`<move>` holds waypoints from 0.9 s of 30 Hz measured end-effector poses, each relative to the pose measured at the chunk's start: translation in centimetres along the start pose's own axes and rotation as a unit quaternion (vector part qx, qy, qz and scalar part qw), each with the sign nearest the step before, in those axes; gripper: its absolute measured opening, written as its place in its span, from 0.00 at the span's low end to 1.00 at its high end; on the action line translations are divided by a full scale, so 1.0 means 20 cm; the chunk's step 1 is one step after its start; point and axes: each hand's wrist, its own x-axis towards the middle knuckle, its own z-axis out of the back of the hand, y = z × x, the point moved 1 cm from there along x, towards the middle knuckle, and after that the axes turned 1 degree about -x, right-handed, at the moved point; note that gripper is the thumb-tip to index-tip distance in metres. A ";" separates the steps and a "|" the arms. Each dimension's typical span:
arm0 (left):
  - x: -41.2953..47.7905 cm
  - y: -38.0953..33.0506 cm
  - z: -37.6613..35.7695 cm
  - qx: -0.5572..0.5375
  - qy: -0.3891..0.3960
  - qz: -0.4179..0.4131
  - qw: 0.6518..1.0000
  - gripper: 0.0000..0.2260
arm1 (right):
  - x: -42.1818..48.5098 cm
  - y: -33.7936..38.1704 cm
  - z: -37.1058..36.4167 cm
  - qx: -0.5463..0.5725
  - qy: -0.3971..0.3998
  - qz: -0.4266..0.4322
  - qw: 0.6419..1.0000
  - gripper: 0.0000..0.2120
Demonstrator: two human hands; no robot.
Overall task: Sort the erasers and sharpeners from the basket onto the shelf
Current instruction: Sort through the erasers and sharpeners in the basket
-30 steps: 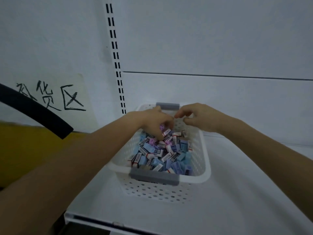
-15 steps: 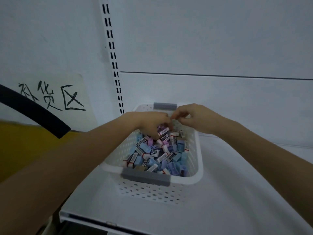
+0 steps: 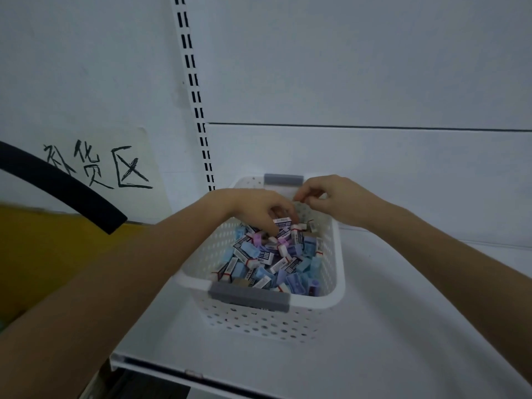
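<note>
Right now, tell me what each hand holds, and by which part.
Left hand: a white-sleeved eraser, pinched at one end. Right hand: fingers curled together, contents cannot be told.

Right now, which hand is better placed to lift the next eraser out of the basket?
Left. The left hand is down in the basket, fingers curled round an eraser. The right hand sits higher by the far rim; whether it holds anything is unclear.
</note>
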 end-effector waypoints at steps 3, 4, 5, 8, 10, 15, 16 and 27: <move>0.00 -0.01 -0.01 0.039 0.048 0.006 0.998 0.26 | 0.00 0.00 0.00 -0.004 0.003 0.004 1.000 0.10; 0.01 -0.01 -0.01 0.059 0.053 0.006 0.997 0.28 | 0.00 0.00 0.00 -0.006 0.004 0.004 1.000 0.10; 0.01 0.00 -0.02 0.079 0.052 0.007 0.995 0.28 | 0.00 0.00 0.00 -0.008 0.005 0.004 1.000 0.10; 0.03 0.00 -0.03 0.145 0.031 0.006 0.989 0.27 | 0.00 0.00 0.00 -0.013 0.008 -0.001 1.000 0.10; 0.02 -0.02 -0.02 0.171 -0.001 -0.015 0.985 0.24 | 0.00 0.00 0.00 -0.018 0.009 -0.003 1.000 0.10; 0.01 -0.04 -0.01 0.162 -0.047 -0.045 0.985 0.22 | 0.00 0.01 0.00 -0.018 0.006 -0.008 1.000 0.10; 0.01 -0.04 -0.01 0.162 -0.052 -0.046 0.984 0.22 | -0.01 0.01 0.00 -0.017 0.005 -0.009 1.000 0.10; 0.01 -0.01 -0.03 0.106 -0.006 0.002 0.994 0.24 | -0.01 0.00 0.00 -0.003 -0.019 -0.011 1.000 0.09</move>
